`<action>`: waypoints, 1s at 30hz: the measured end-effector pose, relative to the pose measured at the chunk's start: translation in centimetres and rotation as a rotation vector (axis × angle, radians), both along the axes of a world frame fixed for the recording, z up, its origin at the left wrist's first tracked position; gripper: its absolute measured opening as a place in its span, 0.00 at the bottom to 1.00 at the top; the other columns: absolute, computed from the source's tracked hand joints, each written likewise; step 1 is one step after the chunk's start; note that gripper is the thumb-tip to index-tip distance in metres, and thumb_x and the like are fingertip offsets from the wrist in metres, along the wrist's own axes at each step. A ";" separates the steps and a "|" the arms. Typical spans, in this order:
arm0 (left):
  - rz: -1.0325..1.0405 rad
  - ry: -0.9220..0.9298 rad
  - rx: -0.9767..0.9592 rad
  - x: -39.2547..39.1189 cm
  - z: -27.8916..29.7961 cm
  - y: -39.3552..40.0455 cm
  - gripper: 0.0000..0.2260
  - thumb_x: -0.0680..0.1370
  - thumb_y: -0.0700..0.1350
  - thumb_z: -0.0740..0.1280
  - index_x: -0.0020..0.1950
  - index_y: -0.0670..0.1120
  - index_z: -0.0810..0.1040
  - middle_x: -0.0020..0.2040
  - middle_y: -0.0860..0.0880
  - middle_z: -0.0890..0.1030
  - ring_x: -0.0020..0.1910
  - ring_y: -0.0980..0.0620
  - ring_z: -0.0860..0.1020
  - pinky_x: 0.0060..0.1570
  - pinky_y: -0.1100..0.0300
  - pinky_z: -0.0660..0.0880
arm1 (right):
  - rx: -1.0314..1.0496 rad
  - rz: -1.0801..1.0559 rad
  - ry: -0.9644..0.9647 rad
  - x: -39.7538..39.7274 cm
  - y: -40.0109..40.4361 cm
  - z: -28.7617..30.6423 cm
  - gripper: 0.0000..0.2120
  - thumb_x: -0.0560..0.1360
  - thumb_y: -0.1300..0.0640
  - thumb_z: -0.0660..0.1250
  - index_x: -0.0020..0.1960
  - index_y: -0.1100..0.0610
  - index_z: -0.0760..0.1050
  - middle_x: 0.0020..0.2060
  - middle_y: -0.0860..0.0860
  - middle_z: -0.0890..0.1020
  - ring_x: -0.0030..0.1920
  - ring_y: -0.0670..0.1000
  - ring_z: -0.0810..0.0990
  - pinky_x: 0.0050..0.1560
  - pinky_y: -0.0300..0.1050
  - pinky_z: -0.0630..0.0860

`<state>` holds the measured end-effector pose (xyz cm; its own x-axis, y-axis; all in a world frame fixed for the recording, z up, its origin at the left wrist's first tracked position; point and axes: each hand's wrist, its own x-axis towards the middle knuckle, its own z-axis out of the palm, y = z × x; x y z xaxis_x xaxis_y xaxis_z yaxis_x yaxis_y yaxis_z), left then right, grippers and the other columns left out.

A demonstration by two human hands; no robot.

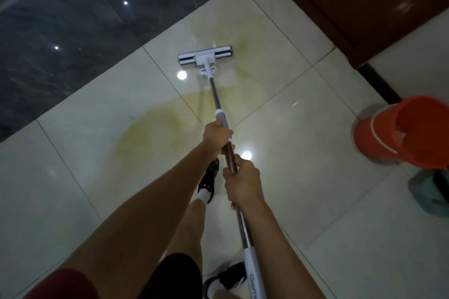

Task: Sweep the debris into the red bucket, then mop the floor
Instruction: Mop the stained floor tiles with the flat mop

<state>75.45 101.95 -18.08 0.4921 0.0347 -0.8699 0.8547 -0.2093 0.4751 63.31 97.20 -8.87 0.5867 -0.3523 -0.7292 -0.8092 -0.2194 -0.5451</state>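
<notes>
Head view: both hands wrapped around the mop handle (220,109), left hand (217,136) further down the pole, right hand (241,181) just behind it. The mop head (206,55) sits flat on the pale floor tiles (303,177) by a yellowish wet smear (150,126). The red bucket (403,132) stands off to the right.

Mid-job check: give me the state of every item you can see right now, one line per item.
Mop head: flat on the pale tile, at the far edge of the stain.
Mop handle: tilted toward the person, gripped by both hands.
Left hand: holds the handle, farther down.
Right hand: holds the handle, nearer the body.
Yellowish stain: spread across the tiles.
Red bucket: upright, to the right.
</notes>
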 end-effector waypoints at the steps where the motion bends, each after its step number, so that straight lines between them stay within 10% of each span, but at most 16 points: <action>1: 0.004 -0.004 0.001 2.4 -0.1 0.1 0.13 0.79 0.40 0.69 0.63 0.41 0.76 0.54 0.37 0.81 0.35 0.41 0.81 0.44 0.40 0.83 | 0.005 -0.006 -0.004 2.3 0.0 -0.2 0.12 0.81 0.59 0.65 0.63 0.54 0.77 0.44 0.55 0.84 0.43 0.55 0.85 0.49 0.54 0.84; 12: -0.106 -0.096 -0.013 29.4 -2.2 -1.3 0.11 0.77 0.37 0.72 0.57 0.39 0.76 0.48 0.39 0.78 0.38 0.40 0.82 0.42 0.39 0.83 | 0.064 -0.042 -0.031 28.9 -2.0 -4.9 0.09 0.79 0.57 0.66 0.58 0.52 0.78 0.42 0.58 0.83 0.30 0.55 0.78 0.27 0.46 0.78; 17: -0.160 -0.143 0.018 36.7 -2.9 -2.4 0.14 0.79 0.39 0.70 0.62 0.37 0.74 0.54 0.37 0.79 0.43 0.39 0.83 0.41 0.39 0.83 | 0.028 -0.002 -0.057 36.6 -2.8 -6.4 0.09 0.79 0.56 0.66 0.58 0.53 0.78 0.42 0.57 0.84 0.35 0.57 0.83 0.39 0.57 0.84; 24: -0.157 -0.086 0.034 35.1 -3.1 -3.2 0.13 0.79 0.40 0.70 0.62 0.39 0.74 0.52 0.38 0.79 0.41 0.39 0.83 0.45 0.39 0.83 | 0.139 -0.069 -0.031 33.7 -3.7 -4.7 0.11 0.76 0.60 0.63 0.39 0.46 0.71 0.39 0.57 0.83 0.29 0.53 0.78 0.32 0.48 0.81; 30: -0.186 -0.053 0.064 29.4 -1.5 -4.3 0.10 0.80 0.39 0.69 0.60 0.40 0.75 0.48 0.39 0.79 0.37 0.41 0.82 0.41 0.41 0.83 | 0.189 -0.124 -0.027 27.4 -4.3 -3.8 0.15 0.81 0.59 0.61 0.64 0.44 0.74 0.41 0.53 0.79 0.29 0.51 0.75 0.29 0.41 0.75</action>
<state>104.85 97.63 -19.60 0.5401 -0.0067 -0.8416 0.7725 -0.3928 0.4989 90.72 92.90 -12.62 0.5677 -0.2820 -0.7735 -0.8080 -0.0107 -0.5891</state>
